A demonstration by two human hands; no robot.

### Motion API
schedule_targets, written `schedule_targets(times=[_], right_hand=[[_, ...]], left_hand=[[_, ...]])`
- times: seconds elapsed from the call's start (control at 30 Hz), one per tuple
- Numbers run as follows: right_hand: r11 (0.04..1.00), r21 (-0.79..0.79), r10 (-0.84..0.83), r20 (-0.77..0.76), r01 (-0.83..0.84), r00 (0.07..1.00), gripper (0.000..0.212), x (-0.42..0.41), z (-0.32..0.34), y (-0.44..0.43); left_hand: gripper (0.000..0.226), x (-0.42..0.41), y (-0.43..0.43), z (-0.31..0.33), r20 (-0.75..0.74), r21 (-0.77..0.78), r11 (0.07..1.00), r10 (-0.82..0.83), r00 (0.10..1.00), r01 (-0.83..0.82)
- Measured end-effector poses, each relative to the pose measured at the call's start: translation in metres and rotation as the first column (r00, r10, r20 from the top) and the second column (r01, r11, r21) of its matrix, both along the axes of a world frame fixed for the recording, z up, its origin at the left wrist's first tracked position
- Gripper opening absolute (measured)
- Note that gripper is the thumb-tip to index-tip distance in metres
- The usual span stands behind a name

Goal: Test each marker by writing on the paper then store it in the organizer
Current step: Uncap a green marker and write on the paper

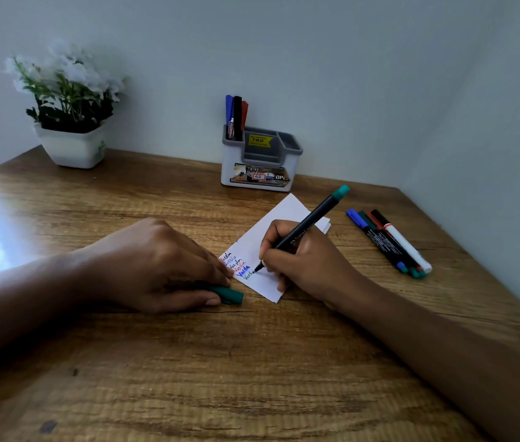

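Pinching green marker (pixel 303 229) w/ right hand (pixel 300 260), tip on paper (pixel 271 282); left hand (pixel 156 266) curled round green cap (pixel 231 295).

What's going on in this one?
A person is testing a green marker: the right hand writes with it on the paper, below earlier red and blue lines. The left hand holds the cap at the paper's edge. The organizer holds three stored markers; four loose markers lie to the right.

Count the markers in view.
8. Three stand in the organizer, four lie on the table right of the paper, one marker in the right hand. Others may be hidden.
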State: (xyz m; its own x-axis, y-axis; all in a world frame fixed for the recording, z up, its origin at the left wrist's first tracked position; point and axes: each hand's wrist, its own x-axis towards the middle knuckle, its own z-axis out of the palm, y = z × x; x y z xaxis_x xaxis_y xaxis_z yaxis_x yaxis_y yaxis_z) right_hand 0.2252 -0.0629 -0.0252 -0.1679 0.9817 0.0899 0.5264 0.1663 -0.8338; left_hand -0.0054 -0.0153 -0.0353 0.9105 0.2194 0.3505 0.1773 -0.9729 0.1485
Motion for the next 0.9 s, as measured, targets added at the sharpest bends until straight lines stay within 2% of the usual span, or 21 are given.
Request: schedule_targets(times=[0.1,0.17,0.23,0.3,0.33,0.37,0.53,0.73,0.8,0.9], right_hand=[[1.000,0.001,-0.006,0.018,0.006,1.000,0.007,-0.001,-0.001,0.000],[0.999,-0.035,-0.038,-0.030,0.037,0.999,0.009,0.000,-0.001,0.002],[0.989,-0.137,-0.096,-0.263,0.061,0.960,0.014,0.004,0.001,0.005],[0.974,-0.226,-0.141,-0.526,0.022,0.838,0.019,0.007,0.004,0.005],[0.973,-0.233,-0.144,-0.587,0.005,0.796,0.019,0.008,0.006,0.004],[0.975,-0.221,-0.132,-0.604,-0.006,0.786,0.018,0.008,0.006,0.003],[0.994,-0.088,0.007,-0.505,-0.060,0.863,0.016,0.005,0.016,-0.010],[0.997,-0.004,0.061,-0.544,-0.075,0.837,0.031,0.013,0.028,-0.019],[0.998,0.032,0.061,-0.513,-0.052,0.856,0.027,0.014,0.028,-0.020],[0.998,0.053,0.059,-0.475,-0.038,0.878,0.009,0.012,0.028,-0.020]], left_hand=[[0.025,0.000,0.000,0.000,0.000,0.000,1.000,0.000,1.000,0.000],[0.025,0.000,0.000,0.000,-0.001,-0.001,1.000,0.004,1.000,-0.004],[0.024,0.000,-0.001,0.000,0.003,-0.003,1.000,0.016,1.000,-0.016],[0.024,0.001,-0.001,-0.001,0.019,-0.022,0.999,0.034,0.999,-0.033],[0.025,0.001,-0.001,-0.001,0.032,-0.043,0.998,0.048,0.998,-0.047],[0.025,0.001,-0.001,-0.002,0.046,-0.068,0.996,0.068,0.997,-0.065],[0.035,0.002,-0.001,-0.001,0.137,-0.194,0.970,0.177,0.975,-0.149],[0.041,0.006,-0.005,0.003,0.233,-0.427,0.883,0.315,0.920,-0.195],[0.047,0.006,-0.006,0.003,0.263,-0.474,0.852,0.376,0.888,-0.220],[0.050,0.008,-0.007,0.005,0.278,-0.514,0.831,0.397,0.875,-0.214]])
